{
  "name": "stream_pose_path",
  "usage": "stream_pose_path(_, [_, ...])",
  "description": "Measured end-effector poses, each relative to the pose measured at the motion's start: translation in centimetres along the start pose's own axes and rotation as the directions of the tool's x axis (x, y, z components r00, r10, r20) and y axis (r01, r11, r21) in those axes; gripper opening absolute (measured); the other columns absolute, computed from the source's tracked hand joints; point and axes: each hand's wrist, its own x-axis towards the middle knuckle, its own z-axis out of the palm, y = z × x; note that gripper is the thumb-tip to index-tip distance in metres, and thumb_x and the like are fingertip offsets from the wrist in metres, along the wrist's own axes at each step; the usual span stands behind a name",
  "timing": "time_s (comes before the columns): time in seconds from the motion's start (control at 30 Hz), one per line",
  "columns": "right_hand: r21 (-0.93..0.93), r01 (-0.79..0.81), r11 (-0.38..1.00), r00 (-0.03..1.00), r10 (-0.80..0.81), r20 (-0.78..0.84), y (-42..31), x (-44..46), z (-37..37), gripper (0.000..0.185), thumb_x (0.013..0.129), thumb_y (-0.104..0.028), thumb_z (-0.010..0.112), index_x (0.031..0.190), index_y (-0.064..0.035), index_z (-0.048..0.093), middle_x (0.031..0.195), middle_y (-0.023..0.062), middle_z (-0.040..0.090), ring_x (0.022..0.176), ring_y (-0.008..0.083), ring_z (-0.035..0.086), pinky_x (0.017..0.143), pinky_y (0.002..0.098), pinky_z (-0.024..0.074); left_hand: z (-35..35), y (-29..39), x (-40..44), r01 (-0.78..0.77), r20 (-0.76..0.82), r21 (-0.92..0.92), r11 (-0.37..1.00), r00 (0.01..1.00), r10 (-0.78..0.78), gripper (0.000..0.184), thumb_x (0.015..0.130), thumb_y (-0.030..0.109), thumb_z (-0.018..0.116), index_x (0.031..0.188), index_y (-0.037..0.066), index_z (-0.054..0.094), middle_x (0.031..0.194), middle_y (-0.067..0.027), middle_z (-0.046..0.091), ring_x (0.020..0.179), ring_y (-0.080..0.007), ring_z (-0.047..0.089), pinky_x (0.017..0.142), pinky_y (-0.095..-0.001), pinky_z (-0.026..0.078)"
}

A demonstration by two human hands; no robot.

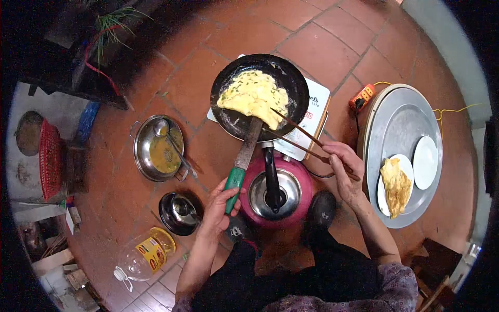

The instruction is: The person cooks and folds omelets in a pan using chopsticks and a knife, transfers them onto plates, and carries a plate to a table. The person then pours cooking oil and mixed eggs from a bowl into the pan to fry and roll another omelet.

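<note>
A yellow omelette with green flecks (253, 93) lies partly folded in a black frying pan (297, 92). My left hand (215, 212) is closed round the green handle of a flat-bladed knife (243, 161), whose far end goes under the omelette's near edge. In my right hand (344, 167) is a pair of brown chopsticks (306, 136), spread apart. One tip touches the omelette's right side; the other is near the pan's front rim. The pan sits on a white cooker (318, 99), its handle pointing toward me over a pink pot with a steel lid (304, 208).
At left stand a steel bowl of beaten egg (165, 151) with a ladle (175, 143), a dark lidded bowl (179, 213) and a plastic oil bottle (140, 257). A round metal tray (403, 112) at right holds a plated omelette (396, 187) and a white plate (425, 162). An orange power strip (363, 97) lies beside it.
</note>
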Motion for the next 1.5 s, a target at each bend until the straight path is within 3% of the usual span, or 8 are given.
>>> stream_pose_path(0.2, [-0.300,0.374,0.878,0.904,-0.272,0.331,0.8,0.6,2.3,0.020,0.081,0.000,0.055,0.100,0.0007,0.058,0.105,0.0164,0.056,0.097,0.0303,0.055,0.087,0.0377,0.0423,0.2,-0.1,0.1,0.024,-0.006,-0.051,0.998,1.000,-0.025,0.042,0.081,0.012,0.054,0.122,0.008,0.043,0.087,-0.0071,0.060,0.049,-0.0089,0.047,0.034,-0.0190,0.033])
stream_pose_path(0.37, [-0.257,0.490,0.833,0.842,-0.376,0.388,5.2,1.8,5.0,0.022,0.079,0.002,0.056,0.101,-0.0004,0.058,0.106,0.0160,0.056,0.097,0.0323,0.054,0.085,0.0372,0.0438,-0.2,0.1,-0.1,0.019,0.011,-0.085,0.996,1.000,-0.018,0.040,0.082,0.011,0.054,0.121,0.009,0.045,0.086,-0.0075,0.060,0.050,-0.0096,0.049,0.035,-0.0196,0.034])
stream_pose_path(0.5, [-0.249,0.473,0.845,0.868,-0.398,0.297,6.3,2.2,5.4,0.018,0.080,0.000,0.057,0.098,0.0005,0.059,0.101,0.0154,0.059,0.094,0.0302,0.057,0.082,0.0353,0.0456,-0.2,0.7,-1.4,0.034,-0.012,-0.111,0.993,0.999,-0.036,0.035,0.082,0.010,0.054,0.116,0.009,0.047,0.085,-0.0077,0.060,0.051,-0.0103,0.051,0.036,-0.0202,0.034])
stream_pose_path(0.6, [-0.182,0.335,0.925,0.940,-0.340,0.001,6.4,2.6,5.3,0.013,0.080,0.001,0.057,0.093,0.0027,0.060,0.095,0.0153,0.061,0.087,0.0273,0.059,0.079,0.0320,0.0469,0.0,0.7,-1.9,0.018,-0.062,-0.118,0.993,0.998,-0.026,0.031,0.082,0.010,0.054,0.113,0.009,0.048,0.084,-0.0078,0.060,0.051,-0.0107,0.051,0.036,-0.0205,0.035])
stream_pose_path(0.77, [-0.152,0.311,0.938,0.942,-0.325,-0.077,6.7,3.2,4.9,0.015,0.083,-0.002,0.057,0.096,0.0046,0.061,0.095,0.0155,0.062,0.087,0.0215,0.060,0.076,0.0279,0.0475,0.5,1.2,-0.4,-0.050,-0.151,-0.114,0.992,0.988,0.032,0.028,0.082,0.011,0.055,0.110,0.010,0.049,0.084,-0.0076,0.060,0.051,-0.0110,0.051,0.037,-0.0207,0.035])
stream_pose_path(0.87, [0.014,0.101,0.995,0.990,-0.099,-0.101,5.4,2.8,4.7,0.015,0.085,-0.001,0.052,0.095,0.0061,0.061,0.094,0.0139,0.063,0.085,0.0188,0.060,0.076,0.0282,0.0473,0.7,1.3,1.7,-0.064,-0.152,-0.132,0.989,0.987,0.044,0.029,0.082,0.011,0.055,0.111,0.010,0.049,0.085,-0.0072,0.060,0.051,-0.0109,0.050,0.038,-0.0206,0.036])
stream_pose_path(1.17, [0.205,-0.131,0.970,0.975,0.164,-0.148,6.5,3.0,3.6,0.021,0.090,-0.011,0.050,0.098,0.0058,0.061,0.095,0.0126,0.063,0.090,0.0174,0.060,0.079,0.0292,0.0498,0.1,-0.6,4.2,-0.090,-0.099,-0.228,0.969,0.993,0.069,0.034,0.082,0.010,0.056,0.114,0.012,0.047,0.088,-0.0056,0.059,0.053,-0.0094,0.049,0.039,-0.0190,0.035])
stream_pose_path(1.5, [0.794,-0.083,0.602,0.778,0.537,-0.326,8.9,6.7,-0.6,0.021,0.088,-0.019,0.055,0.093,0.0008,0.060,0.096,0.0120,0.062,0.093,0.0218,0.060,0.080,0.0330,0.0533,4.0,3.6,7.9,-0.170,-0.017,-0.103,0.980,0.986,0.169,0.043,0.081,0.007,0.055,0.122,0.011,0.043,0.088,-0.0068,0.059,0.053,-0.0091,0.050,0.039,-0.0193,0.037])
